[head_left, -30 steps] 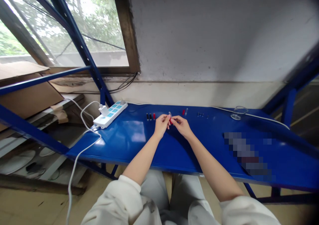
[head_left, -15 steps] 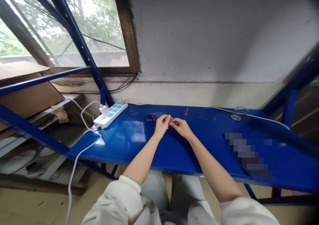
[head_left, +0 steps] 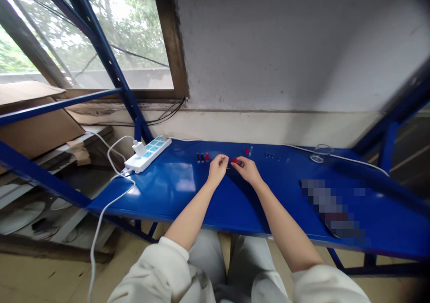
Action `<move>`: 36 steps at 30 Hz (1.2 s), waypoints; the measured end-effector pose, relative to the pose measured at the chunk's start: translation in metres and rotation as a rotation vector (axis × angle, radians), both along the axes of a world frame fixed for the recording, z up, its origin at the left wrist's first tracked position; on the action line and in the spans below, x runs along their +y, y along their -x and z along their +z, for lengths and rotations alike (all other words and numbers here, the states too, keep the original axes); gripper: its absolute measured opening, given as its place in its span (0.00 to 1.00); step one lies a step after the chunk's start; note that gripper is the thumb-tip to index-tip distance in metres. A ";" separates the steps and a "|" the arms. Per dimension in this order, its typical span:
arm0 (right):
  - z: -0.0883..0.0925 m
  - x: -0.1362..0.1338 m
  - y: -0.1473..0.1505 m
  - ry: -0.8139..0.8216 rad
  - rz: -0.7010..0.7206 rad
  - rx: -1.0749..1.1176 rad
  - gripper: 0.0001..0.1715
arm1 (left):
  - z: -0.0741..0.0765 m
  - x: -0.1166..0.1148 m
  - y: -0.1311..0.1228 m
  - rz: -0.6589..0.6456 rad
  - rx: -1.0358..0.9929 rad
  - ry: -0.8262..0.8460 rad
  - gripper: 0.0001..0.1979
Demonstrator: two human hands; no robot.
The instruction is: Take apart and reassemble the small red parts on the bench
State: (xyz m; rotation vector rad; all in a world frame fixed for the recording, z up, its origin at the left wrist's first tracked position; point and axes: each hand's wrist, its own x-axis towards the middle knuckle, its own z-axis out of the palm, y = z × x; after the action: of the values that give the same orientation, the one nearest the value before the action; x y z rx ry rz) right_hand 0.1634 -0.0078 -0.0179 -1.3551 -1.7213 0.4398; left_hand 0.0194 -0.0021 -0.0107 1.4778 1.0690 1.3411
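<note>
- Head view: I see a blue metal bench [head_left: 161, 200] along a wall, with my two bare hands near its middle.
- My right hand [head_left: 247, 169] is grasping: its thumb and finger pinch a small red part [head_left: 234, 160], at about 10 o'clock from this hand.
- My left hand [head_left: 217, 169] is just beside, at 9 o'clock from the right hand. Its fingers are curled, but I cannot tell if they hold anything.
- The red part looks light and stiff, maybe smooth plastic. It is so small that I judge it can slip easily, so I would take it by its body with the fingertips.
- At 10 o'clock from my left hand stands a short row of small dark and red parts [head_left: 202, 157].
- At 12 o'clock from my right hand lie a red piece [head_left: 247, 151] and a clear piece [head_left: 250, 151]. At 2 o'clock is a row of tiny dark parts [head_left: 269, 155].
- Far at 9 o'clock lies a white power strip [head_left: 148, 154] with a plug [head_left: 139, 148] in it.
- At 3 o'clock, one bench area is pixelated [head_left: 332, 209], so I cannot tell what is there.
</note>
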 end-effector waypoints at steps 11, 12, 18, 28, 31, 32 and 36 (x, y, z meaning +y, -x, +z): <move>-0.005 0.036 -0.054 0.199 -0.398 -0.242 0.06 | -0.013 0.002 0.002 0.057 0.444 -0.211 0.06; -0.006 0.039 -0.052 0.200 -0.397 -0.242 0.07 | -0.014 0.002 0.002 0.055 0.456 -0.214 0.06; -0.014 0.047 -0.044 0.198 -0.441 -0.287 0.07 | -0.012 0.001 0.002 0.035 0.526 -0.247 0.07; -0.019 0.045 -0.044 0.249 -0.487 -0.331 0.13 | -0.007 -0.005 0.000 0.009 0.615 -0.259 0.09; -0.016 0.041 -0.046 0.300 -0.511 -0.375 0.15 | -0.004 -0.006 0.000 -0.007 0.669 -0.243 0.10; -0.015 0.040 -0.047 0.314 -0.518 -0.392 0.16 | -0.003 -0.007 0.000 -0.010 0.687 -0.238 0.10; -0.013 0.038 -0.049 0.321 -0.522 -0.432 0.19 | 0.000 -0.009 0.001 -0.009 0.749 -0.231 0.11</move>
State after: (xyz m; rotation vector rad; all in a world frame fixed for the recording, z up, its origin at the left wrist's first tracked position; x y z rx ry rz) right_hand 0.2126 0.0298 -0.0308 -2.1826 -1.5763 0.1280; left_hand 0.0189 -0.0110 -0.0107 2.2462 1.3822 0.9262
